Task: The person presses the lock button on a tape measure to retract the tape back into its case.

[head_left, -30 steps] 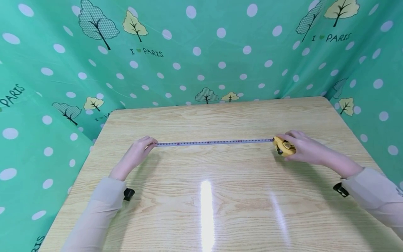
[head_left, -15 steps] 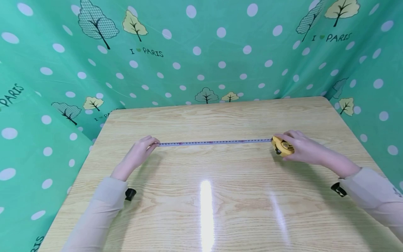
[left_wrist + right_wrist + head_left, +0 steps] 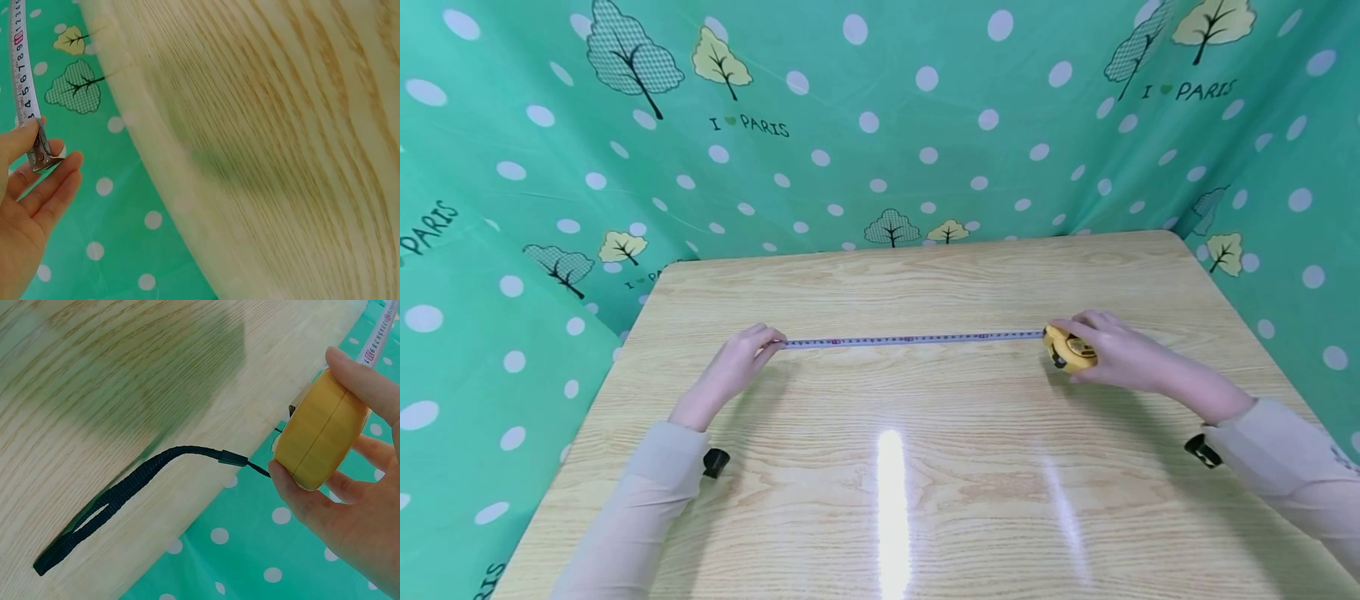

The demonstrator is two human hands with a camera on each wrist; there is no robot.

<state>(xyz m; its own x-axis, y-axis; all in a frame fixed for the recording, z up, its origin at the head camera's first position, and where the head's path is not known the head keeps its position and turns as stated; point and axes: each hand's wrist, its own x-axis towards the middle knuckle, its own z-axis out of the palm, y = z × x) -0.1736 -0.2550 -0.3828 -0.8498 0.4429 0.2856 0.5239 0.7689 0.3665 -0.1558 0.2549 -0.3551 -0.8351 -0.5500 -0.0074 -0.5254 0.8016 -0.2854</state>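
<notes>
A yellow tape measure (image 3: 1070, 348) is held in my right hand (image 3: 1116, 352), thumb and fingers around its case. Its white blade (image 3: 917, 339) stretches across to the left, above the table. My left hand (image 3: 739, 364) pinches the blade near its free end. In the left wrist view the metal end hook (image 3: 47, 161) sticks out past the thumb, close to the fingertips. A black wrist strap (image 3: 134, 484) hangs from the case in the right wrist view.
Beneath both hands lies a wood-grain table (image 3: 820, 467) with a bright light reflection. A green dotted curtain (image 3: 880, 125) with tree prints stands behind it and along both sides. Small black wrist cameras (image 3: 716, 462) sit under the sleeves.
Both hands have come slightly closer together, the left moving right and the right moving a little left. The stretch of blade between them is somewhat shorter.
</notes>
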